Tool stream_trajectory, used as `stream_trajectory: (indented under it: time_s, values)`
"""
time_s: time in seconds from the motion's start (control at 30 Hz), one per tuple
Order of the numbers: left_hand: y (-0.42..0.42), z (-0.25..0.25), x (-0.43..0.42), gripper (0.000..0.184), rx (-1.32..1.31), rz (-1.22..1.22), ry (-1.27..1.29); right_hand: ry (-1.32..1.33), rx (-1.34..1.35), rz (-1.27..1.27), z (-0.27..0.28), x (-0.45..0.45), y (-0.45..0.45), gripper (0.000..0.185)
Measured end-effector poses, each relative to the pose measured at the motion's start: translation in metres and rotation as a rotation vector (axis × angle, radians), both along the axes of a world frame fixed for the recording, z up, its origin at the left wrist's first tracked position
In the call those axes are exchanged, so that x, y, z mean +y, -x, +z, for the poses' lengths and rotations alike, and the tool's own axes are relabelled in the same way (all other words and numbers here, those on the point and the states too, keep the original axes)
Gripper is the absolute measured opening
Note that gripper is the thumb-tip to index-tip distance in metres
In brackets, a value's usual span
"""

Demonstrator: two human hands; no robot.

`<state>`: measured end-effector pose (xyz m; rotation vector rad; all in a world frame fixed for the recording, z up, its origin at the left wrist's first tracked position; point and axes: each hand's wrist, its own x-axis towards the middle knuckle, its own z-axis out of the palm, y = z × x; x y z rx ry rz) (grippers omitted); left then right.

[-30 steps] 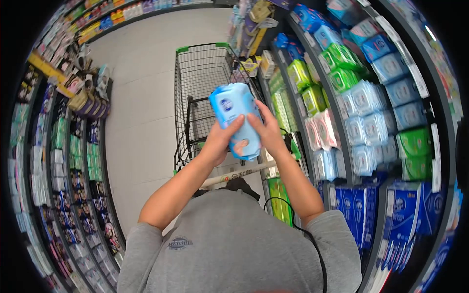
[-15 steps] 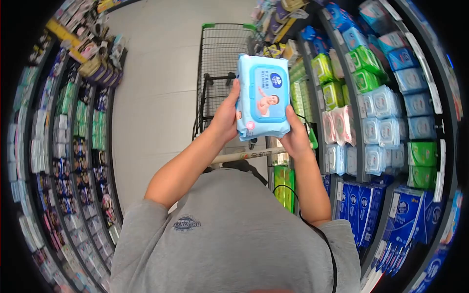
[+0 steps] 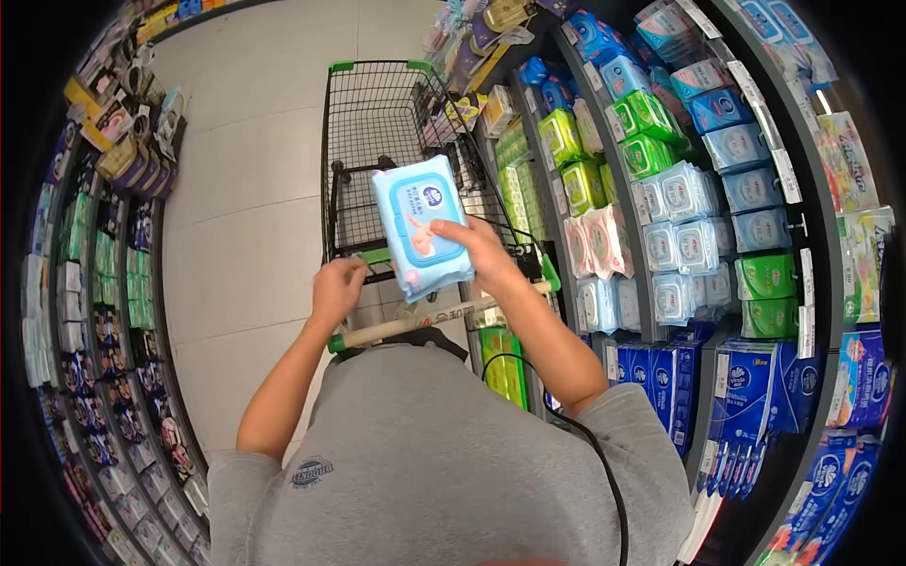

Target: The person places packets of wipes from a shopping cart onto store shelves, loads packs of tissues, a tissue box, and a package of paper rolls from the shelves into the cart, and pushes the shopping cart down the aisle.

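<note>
My right hand (image 3: 489, 258) grips a light-blue pack of baby wipes (image 3: 397, 222) by its right side, with the thumb across the front. A blue-edged lid with a baby picture faces up. The pack is held slightly tilted above the shopping cart (image 3: 373, 99). To the left, my left hand (image 3: 338, 289) is off the pack, its fingers curled in and nothing visible in them. It is close to the left end of the cart's handle bar (image 3: 396, 327), which runs in front of my body.
Shelves on the right hold light-blue wipes packs (image 3: 679, 196), green packs (image 3: 646, 156) and blue tissue packs (image 3: 755, 382). Another stocked shelf (image 3: 104, 311) lines the left side. Tiled floor (image 3: 236, 189) lies between it and the cart. A black cable (image 3: 604, 453) hangs along my right side.
My left hand has let go of the wipes pack and moved down and left toward the handle bar. My right hand has brought the pack left and lower, its thumb now across the front.
</note>
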<state>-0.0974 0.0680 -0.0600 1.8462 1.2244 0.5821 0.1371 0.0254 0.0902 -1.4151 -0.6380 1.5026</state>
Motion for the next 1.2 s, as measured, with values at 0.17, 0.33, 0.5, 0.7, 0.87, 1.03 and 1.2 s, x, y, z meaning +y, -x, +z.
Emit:
stream_trajectory:
  time_s: [0.17,0.33,0.5,0.7,0.87,1.03,1.2]
  values:
    - [0.021,-0.02,-0.009,0.024,0.471,-0.031,-0.181,-0.098,-0.458,-0.079,0.027,0.025,-0.062,0.058]
    - [0.024,-0.012,-0.007,0.024,0.521,-0.009,-0.04,-0.186,-1.092,-0.135,0.104,0.072,-0.14,0.061]
    - [0.028,-0.018,0.0,0.02,0.439,0.003,-0.03,-0.158,-1.707,-0.346,0.156,0.143,-0.254,0.087]
    - [0.027,-0.009,0.028,0.018,0.513,0.047,-0.046,0.008,-1.856,-0.532,0.199,0.205,-0.349,0.095]
    - [0.021,-0.017,0.046,0.017,0.736,0.111,-0.163,-0.007,-1.956,-0.534,0.188,0.233,-0.393,0.089]
    - [0.005,-0.01,0.055,0.022,0.858,0.259,-0.131,0.003,-2.078,-0.418,0.159,0.261,-0.421,0.084]
    - [0.006,-0.013,0.065,0.015,0.754,0.314,-0.197,0.085,-2.062,-0.352,0.142,0.27,-0.449,0.085]
